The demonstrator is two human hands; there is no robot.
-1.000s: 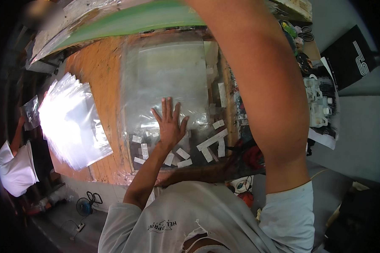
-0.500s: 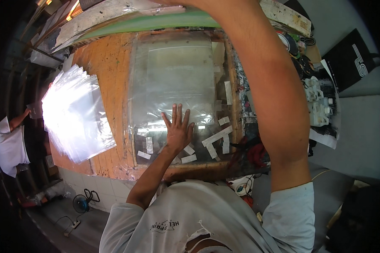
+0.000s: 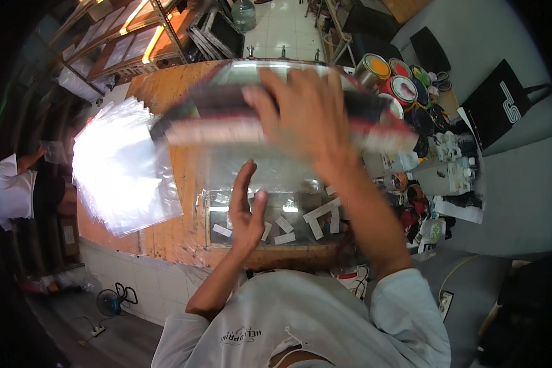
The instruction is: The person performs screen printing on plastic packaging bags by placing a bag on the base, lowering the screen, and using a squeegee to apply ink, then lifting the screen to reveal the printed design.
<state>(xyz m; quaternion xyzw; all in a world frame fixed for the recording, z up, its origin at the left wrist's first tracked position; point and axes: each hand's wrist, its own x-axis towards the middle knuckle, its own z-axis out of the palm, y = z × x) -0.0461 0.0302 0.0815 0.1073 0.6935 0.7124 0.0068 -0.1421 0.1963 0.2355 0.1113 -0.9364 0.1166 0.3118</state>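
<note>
Screen-printing frame (image 3: 227,126), blurred, hangs tilted above the glass plate (image 3: 300,211), held along its near edge by the right hand (image 3: 306,110), fingers closed over it. Below that grip, the left hand (image 3: 246,211) lies open against the clear film. Judging by this, the frame is mid-swing; the next move needs a controlled, square swing.

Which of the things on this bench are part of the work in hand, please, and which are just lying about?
In hand:
- right hand gripping a blurred frame
- left hand over the glass plate with white tape strips

Lying about:
- stack of clear plastic bags
- paint cans
- black bag
- floor fan
</note>
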